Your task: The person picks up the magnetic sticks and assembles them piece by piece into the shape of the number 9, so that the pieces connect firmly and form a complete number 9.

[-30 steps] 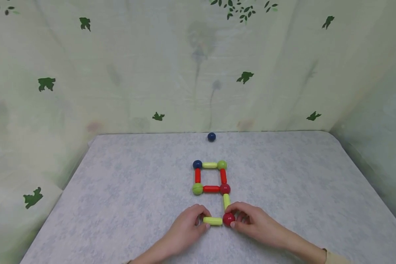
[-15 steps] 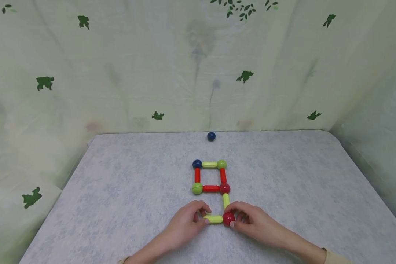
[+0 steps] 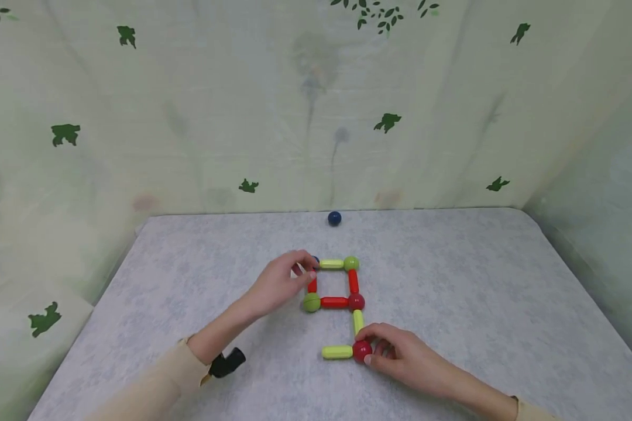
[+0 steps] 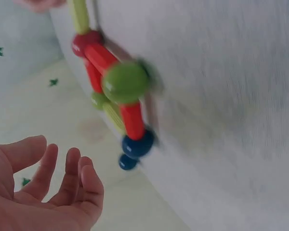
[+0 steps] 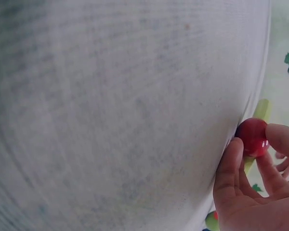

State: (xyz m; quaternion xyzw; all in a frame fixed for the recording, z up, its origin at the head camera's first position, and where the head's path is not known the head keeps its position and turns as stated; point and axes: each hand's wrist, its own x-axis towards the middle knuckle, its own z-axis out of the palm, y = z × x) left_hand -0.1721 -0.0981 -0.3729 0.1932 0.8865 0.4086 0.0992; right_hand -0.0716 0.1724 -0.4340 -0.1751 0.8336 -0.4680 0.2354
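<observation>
My right hand [image 3: 400,354] pinches a red ball [image 3: 362,351] at the near end of a ball-and-rod figure on the table; the right wrist view shows thumb and fingertips on the ball [image 5: 253,137]. One yellow-green rod [image 3: 337,352] points left from this ball, and another [image 3: 358,323] runs up to a second red ball [image 3: 356,302]. Above, red rods [image 3: 334,302] and a yellow-green rod [image 3: 330,264] form a square with green balls [image 3: 312,302] and a blue ball [image 4: 137,143]. My left hand [image 4: 53,187] holds nothing, fingers loosely bent, above the square's left side.
A separate blue ball [image 3: 334,218] lies near the table's back edge, beyond the square. Under my left sleeve, a black wrist-worn device [image 3: 227,362] sticks out. A pale curtain [image 3: 189,117] with green leaf prints hangs behind the table [image 3: 479,280].
My left hand has let go of the yellow-green rod, now joined to the near red ball, and moved forward over the square's left side. The right hand stays on the red ball.
</observation>
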